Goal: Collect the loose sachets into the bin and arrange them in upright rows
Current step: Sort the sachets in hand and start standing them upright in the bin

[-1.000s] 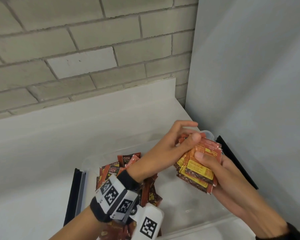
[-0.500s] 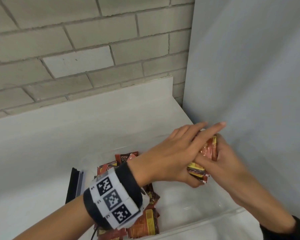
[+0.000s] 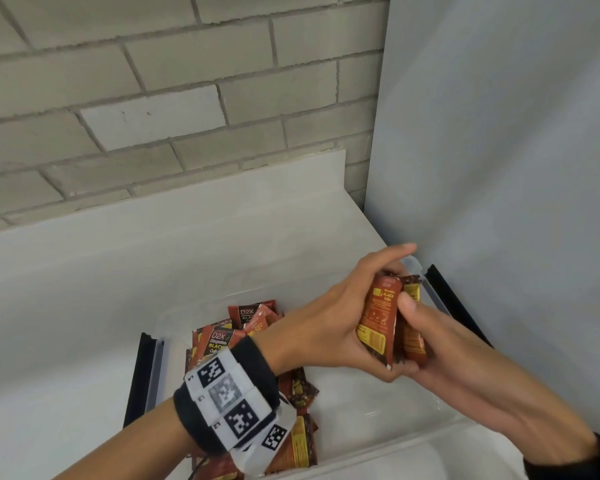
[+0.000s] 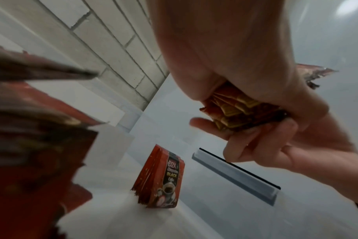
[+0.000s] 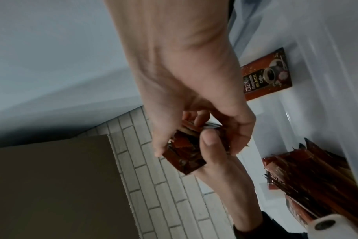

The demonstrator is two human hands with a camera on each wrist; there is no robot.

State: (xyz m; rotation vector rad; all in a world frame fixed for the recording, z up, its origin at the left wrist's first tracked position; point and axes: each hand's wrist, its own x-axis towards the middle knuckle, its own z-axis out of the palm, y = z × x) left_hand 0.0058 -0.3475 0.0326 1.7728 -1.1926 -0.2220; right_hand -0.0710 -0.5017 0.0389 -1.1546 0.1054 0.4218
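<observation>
Both hands hold one stack of red and brown sachets (image 3: 381, 317) on edge above the right end of the clear bin (image 3: 378, 455). My left hand (image 3: 340, 323) wraps its fingers round the stack from the left, index finger stretched out. My right hand (image 3: 430, 341) cups it from below and right, thumb pressed on its face. In the left wrist view the stack (image 4: 235, 113) sits between the left hand (image 4: 225, 56) and the right hand's fingers (image 4: 255, 145). The right wrist view shows the stack (image 5: 184, 158) held by both hands. More sachets (image 3: 236, 337) lie heaped in the bin's left end.
The bin has black handles on its left (image 3: 141, 375) and right (image 3: 454, 306) ends. A small upright bundle of sachets (image 4: 161, 177) stands on the bin floor. A grey panel (image 3: 499, 168) rises close on the right and a brick wall (image 3: 153, 98) stands behind the white counter (image 3: 84, 289).
The stack has been turned from a fanned, flat hold onto its edge. My left hand went from lying flat over it to wrapping round it.
</observation>
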